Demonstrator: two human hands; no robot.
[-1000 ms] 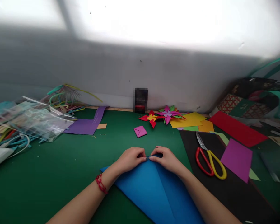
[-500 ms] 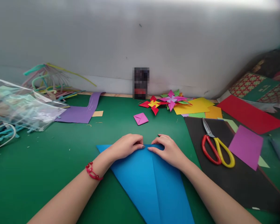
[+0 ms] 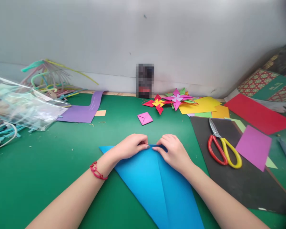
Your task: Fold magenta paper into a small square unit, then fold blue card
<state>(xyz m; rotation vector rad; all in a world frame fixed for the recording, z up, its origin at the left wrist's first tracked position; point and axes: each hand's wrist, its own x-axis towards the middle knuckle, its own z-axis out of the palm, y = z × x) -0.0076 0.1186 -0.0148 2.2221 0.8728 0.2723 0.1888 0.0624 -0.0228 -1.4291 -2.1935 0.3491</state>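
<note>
A large sheet of blue paper [image 3: 147, 181] lies on the green table [image 3: 62, 178], with a crease running down it and a pointed corner at its left. Along its far edge, my left hand [image 3: 134, 146] pinches the paper between thumb and curled fingers. Close beside it, my right hand [image 3: 173, 149] is closed on the same edge, its thumb tip near my left thumb. The far edge stands slightly raised at my right fingers. A small folded pink paper square [image 3: 145, 118] sits just beyond my hands.
Scissors [image 3: 222, 146] rest on black paper [image 3: 243, 187] at the right, near purple and red sheets. Folded paper stars [image 3: 177, 99] and yellow paper [image 3: 200, 105] lie behind. At left are purple paper [image 3: 81, 114], a clear bag [image 3: 35, 109] and pipe cleaners [image 3: 54, 82].
My right fingers have curled in more at the far edge of the blue paper. The whole view has shifted slightly; my left hand keeps its grip.
</note>
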